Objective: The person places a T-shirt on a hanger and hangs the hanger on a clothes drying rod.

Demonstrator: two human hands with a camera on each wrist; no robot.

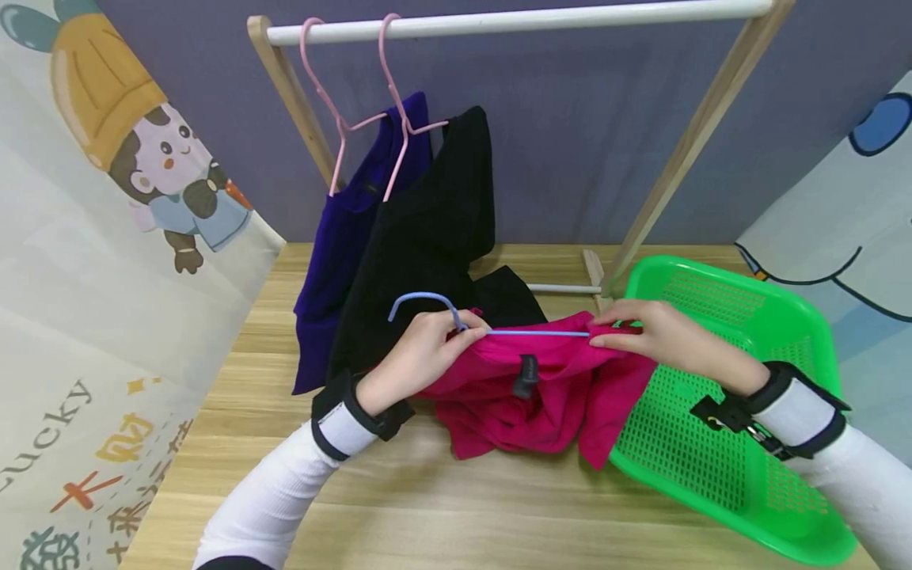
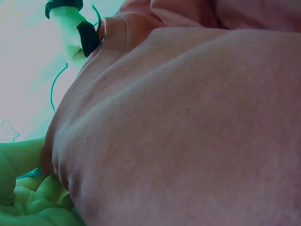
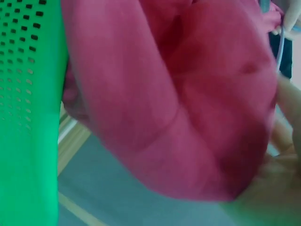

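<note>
A light blue clothes hanger [image 1: 537, 333] runs along the neckline of a bright pink top [image 1: 499, 416], its hook rising at the left. My left hand [image 1: 433, 348] pinches the hanger just below the hook, together with the top's edge. At the other end of the neckline, my right hand [image 1: 655, 336] pinches the pink fabric near the hanger's arm. A dark label shows inside the collar. The top hangs in folds below both hands. Pink cloth [image 2: 188, 122] fills most of the left wrist view, and it drapes beside the fingers in the right wrist view.
A rack with a white rail [image 1: 534, 20] stands behind. On its left, two pink hangers [image 1: 402, 111] carry a purple garment [image 1: 321, 285] and a black garment [image 1: 420, 237]. A green perforated basket [image 1: 826, 356] sits on the wooden table [image 1: 463, 522] at right, under my right forearm.
</note>
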